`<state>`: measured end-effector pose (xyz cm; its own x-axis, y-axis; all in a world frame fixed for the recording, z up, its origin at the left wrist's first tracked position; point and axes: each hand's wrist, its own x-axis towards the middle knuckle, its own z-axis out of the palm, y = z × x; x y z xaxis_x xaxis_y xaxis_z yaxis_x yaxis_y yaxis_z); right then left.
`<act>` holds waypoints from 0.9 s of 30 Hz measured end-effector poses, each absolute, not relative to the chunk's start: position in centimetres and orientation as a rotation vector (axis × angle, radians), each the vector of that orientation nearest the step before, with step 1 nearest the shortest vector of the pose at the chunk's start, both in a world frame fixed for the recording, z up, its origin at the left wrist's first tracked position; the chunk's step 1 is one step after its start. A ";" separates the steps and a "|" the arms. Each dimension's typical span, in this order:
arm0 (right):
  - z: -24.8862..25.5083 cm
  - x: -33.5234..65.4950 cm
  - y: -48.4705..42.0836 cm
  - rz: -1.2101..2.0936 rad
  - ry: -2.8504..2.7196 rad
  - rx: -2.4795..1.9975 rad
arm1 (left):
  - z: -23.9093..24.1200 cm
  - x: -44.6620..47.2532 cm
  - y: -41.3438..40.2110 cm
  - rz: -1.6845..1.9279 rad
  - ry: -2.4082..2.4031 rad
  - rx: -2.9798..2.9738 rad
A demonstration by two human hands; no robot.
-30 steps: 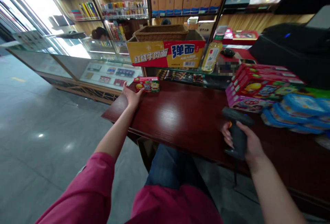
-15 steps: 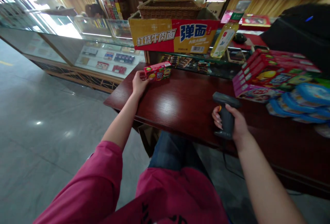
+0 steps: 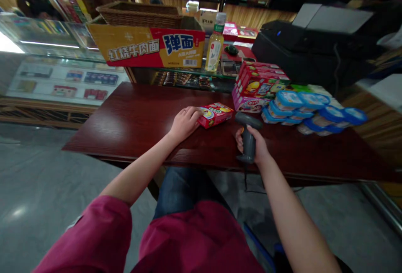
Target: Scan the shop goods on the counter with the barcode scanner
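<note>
My left hand (image 3: 184,122) grips the left end of a small red snack box (image 3: 216,114) lying on the dark red wooden table (image 3: 132,118). Just to its right, my right hand (image 3: 255,145) is wrapped round the handle of a grey barcode scanner (image 3: 248,132), whose head sits close to the box's right end. A cable hangs from the scanner below the table edge.
A stack of red snack boxes (image 3: 259,84) and several blue-lidded packs (image 3: 310,112) lie at the table's right. Behind stand a glass counter with a yellow-and-red carton (image 3: 147,49) holding a wicker basket, a yellow drink bottle (image 3: 215,45) and a black till (image 3: 317,51).
My left hand took hold of the small red box at the table's far left and brought it right, beside the scanner. The view swung right.
</note>
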<state>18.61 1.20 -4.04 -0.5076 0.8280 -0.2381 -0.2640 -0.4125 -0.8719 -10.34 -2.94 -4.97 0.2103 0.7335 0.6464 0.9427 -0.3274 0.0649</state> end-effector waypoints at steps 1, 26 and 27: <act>-4.1 18.8 1.1 1.956 -1.031 -0.873 | -5.1 -10.0 -2.7 -0.818 -1.531 -2.164; -5.1 20.3 1.2 1.812 -0.859 -0.757 | -5.5 -7.5 -0.2 -1.486 -1.962 -2.184; -5.1 21.0 1.2 1.796 -0.856 -0.773 | -5.5 -6.5 0.4 -1.502 -1.981 -2.216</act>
<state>20.99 1.25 -5.06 -0.3335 0.9340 -0.1283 -0.4883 -0.2876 -0.8239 -6.55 0.44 -5.54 -0.1046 0.8690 0.4836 0.7002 -0.2810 0.6563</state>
